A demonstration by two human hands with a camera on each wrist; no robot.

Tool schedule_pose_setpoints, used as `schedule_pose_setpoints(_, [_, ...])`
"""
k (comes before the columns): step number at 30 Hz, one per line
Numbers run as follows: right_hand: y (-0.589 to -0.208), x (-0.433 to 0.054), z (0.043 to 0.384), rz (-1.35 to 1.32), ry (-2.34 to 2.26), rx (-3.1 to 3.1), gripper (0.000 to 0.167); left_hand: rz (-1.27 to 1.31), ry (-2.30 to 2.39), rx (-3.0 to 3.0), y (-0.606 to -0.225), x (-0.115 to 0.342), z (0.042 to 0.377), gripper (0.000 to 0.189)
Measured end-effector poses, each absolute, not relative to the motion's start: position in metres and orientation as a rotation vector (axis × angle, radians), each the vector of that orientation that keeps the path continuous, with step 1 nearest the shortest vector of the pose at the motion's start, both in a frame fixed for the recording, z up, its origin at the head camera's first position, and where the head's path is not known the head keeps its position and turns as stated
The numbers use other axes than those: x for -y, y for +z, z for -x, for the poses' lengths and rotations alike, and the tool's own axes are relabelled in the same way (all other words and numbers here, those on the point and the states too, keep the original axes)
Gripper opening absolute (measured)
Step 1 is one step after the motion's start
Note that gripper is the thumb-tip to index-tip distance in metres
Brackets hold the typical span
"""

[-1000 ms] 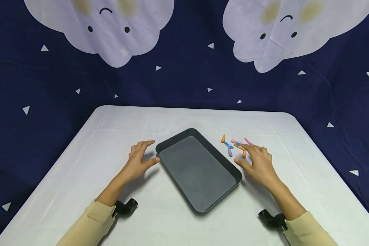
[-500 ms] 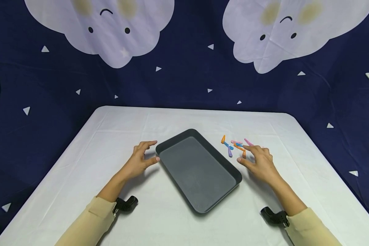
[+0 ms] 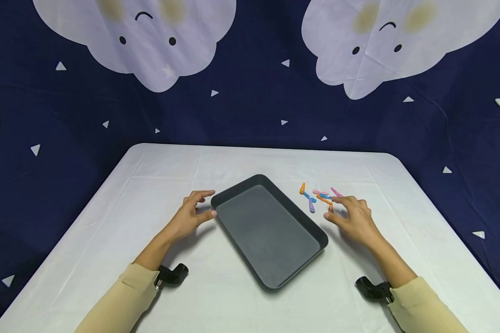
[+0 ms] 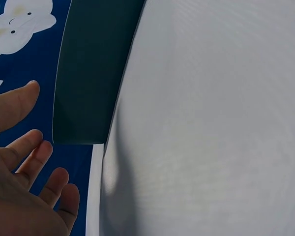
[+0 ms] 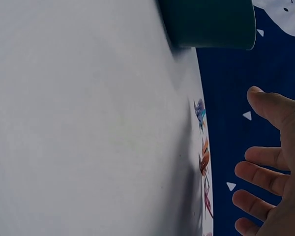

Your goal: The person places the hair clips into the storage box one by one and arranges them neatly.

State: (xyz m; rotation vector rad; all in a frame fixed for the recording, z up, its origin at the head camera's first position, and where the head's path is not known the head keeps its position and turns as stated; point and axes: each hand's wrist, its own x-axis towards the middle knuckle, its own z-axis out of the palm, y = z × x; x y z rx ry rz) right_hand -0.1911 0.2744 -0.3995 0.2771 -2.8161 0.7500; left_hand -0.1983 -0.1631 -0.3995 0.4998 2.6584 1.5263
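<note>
A dark grey baking tray lies at a slant on the white table, with nothing in it. My left hand is beside its left corner, thumb and fingers spread apart; the left wrist view shows the tray's side just beyond the fingertips. To the right of the tray lie several small hair clips in a loose group, among them an orange clip, a purple clip and a pink clip. My right hand hovers at the group's near right side, fingers loosely bent and holding nothing.
A white cloth covers the table, whose far edge meets a dark blue curtain printed with clouds and small triangles. Black wrist cameras are strapped at both beige sleeves.
My right hand has drifted slightly right, uncovering more of the clips. My left hand has edged a little closer to the tray's corner. Tray and clips stay where they were.
</note>
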Motion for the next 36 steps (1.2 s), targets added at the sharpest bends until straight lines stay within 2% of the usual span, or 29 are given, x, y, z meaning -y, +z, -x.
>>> schedule_pose_setpoints(14, [-0.401,-0.283,0.196,-0.275,0.75,2.836,0.056,-0.531,1.527,-2.64,-0.404,0.16,0.203,0.053])
schedule_pose_setpoints(36, [-0.398,-0.295,0.201,-0.22,0.776,2.936,0.066,-0.558,1.44,-2.609,-0.403,0.156,0.205,0.066])
